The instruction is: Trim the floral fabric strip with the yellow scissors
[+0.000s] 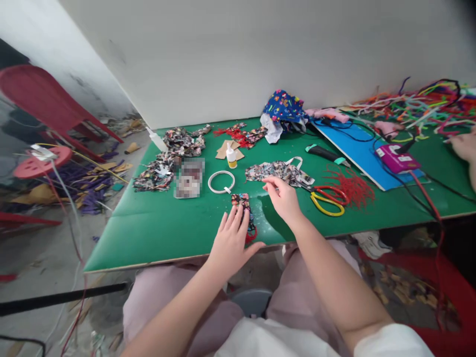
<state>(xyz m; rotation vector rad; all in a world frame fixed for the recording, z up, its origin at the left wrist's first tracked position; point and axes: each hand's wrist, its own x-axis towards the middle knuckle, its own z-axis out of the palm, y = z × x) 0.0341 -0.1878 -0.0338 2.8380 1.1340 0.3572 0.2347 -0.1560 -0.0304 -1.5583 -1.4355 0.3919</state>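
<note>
My left hand [231,240] lies flat with its fingers stretched over a small dark floral fabric piece [241,199], pressing it to the table. Red tassel threads [251,235] stick out from the fabric's near end. Just to the right, my right hand [283,199] hovers over the tabletop with thumb and fingers pinched together; anything between them is too small to make out. Beyond it lies a heap of patterned fabric strips [266,171]. Scissors [329,199] with red and yellow handles rest to its right. A ring of white tape [221,172] and a small glue bottle [231,157] sit farther back.
The green table [148,238] also bears a utility knife [323,154], red threads [351,186], a blue board [347,144], a purple device [397,159] with cables, and more patterned fabric [182,141]. Another person's hand [463,145] is at the far right, near colourful cords [420,111].
</note>
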